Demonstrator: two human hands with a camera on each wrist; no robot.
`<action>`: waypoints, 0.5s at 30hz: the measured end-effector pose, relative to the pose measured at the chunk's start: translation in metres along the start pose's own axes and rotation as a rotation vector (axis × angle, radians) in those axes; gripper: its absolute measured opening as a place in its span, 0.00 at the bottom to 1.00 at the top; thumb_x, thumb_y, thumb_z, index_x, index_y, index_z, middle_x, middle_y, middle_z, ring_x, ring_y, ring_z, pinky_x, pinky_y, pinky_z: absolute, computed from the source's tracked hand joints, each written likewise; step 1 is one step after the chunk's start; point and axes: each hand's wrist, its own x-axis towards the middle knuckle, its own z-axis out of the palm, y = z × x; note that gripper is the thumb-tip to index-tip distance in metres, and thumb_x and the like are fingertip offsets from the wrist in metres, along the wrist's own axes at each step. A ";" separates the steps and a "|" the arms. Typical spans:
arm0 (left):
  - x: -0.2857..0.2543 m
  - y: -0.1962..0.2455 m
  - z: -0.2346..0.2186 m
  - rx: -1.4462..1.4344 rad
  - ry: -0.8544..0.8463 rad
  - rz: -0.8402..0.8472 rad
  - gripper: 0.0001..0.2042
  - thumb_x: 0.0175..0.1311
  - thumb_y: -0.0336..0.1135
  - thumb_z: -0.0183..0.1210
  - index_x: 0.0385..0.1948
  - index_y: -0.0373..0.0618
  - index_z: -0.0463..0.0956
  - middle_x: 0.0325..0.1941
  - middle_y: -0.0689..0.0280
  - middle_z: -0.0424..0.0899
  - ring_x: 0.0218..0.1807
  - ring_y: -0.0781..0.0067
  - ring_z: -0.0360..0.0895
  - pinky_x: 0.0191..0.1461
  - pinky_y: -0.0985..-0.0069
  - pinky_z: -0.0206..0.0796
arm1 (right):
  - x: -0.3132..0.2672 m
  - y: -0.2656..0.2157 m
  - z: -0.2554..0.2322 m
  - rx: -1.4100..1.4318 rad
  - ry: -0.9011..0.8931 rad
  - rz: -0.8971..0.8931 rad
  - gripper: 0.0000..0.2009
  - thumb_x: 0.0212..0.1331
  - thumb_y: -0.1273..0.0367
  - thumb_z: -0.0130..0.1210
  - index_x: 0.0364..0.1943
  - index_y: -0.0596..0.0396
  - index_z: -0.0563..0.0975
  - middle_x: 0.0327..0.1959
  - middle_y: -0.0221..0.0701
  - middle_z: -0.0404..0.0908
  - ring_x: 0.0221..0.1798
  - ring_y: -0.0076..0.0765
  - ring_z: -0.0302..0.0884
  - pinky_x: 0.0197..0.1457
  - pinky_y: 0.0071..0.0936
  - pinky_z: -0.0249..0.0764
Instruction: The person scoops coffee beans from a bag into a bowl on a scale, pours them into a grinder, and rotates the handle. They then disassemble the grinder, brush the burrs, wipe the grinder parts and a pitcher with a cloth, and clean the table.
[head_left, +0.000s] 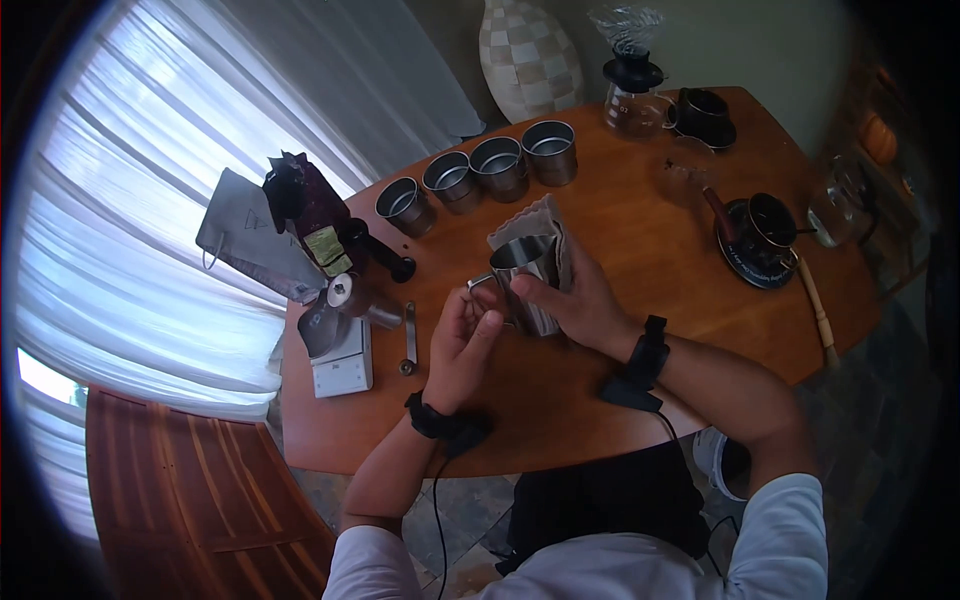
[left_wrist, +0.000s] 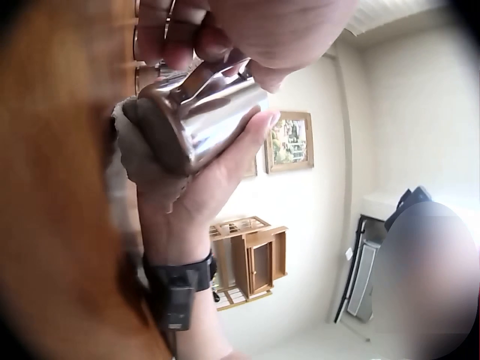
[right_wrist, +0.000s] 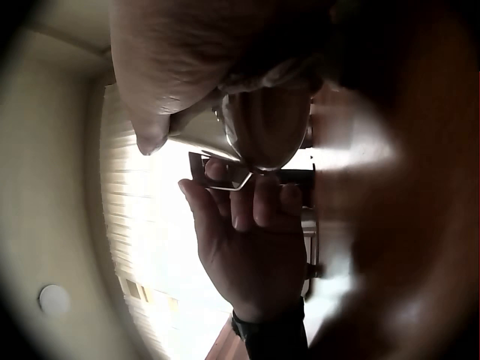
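A shiny steel milk pitcher is held upright over the table, near its middle. My left hand grips its handle, with a fingertip showing through the loop in the right wrist view. My right hand holds the pitcher's body from the other side, thumb across the near wall. Between that palm and the metal lies a pale cloth, standing up behind the rim. In the left wrist view the cloth also covers part of the pitcher's base.
Several steel cups line the far edge. On the left are a dark bag, a white scale and a measuring spoon. A glass coffee server and a dark cup on a saucer stand right.
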 end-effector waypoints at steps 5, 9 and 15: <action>0.002 -0.008 0.015 0.095 -0.075 0.100 0.31 0.68 0.29 0.67 0.68 0.41 0.58 0.62 0.61 0.74 0.64 0.71 0.74 0.70 0.70 0.65 | -0.013 -0.005 0.014 -0.044 0.115 0.007 0.33 0.64 0.57 0.70 0.66 0.58 0.68 0.54 0.36 0.82 0.56 0.31 0.83 0.60 0.33 0.78; 0.000 -0.002 0.011 0.073 -0.081 0.074 0.35 0.66 0.28 0.68 0.69 0.41 0.54 0.65 0.59 0.74 0.68 0.69 0.73 0.71 0.69 0.64 | -0.015 -0.006 0.014 -0.159 0.132 0.035 0.28 0.66 0.53 0.67 0.59 0.57 0.72 0.47 0.39 0.84 0.48 0.35 0.86 0.54 0.34 0.79; 0.002 0.001 0.002 -0.094 -0.058 0.000 0.39 0.64 0.35 0.70 0.73 0.41 0.56 0.67 0.60 0.74 0.69 0.68 0.73 0.72 0.67 0.66 | -0.009 -0.005 0.000 -0.235 0.067 0.089 0.20 0.75 0.54 0.57 0.52 0.58 0.75 0.43 0.39 0.85 0.44 0.36 0.86 0.51 0.33 0.79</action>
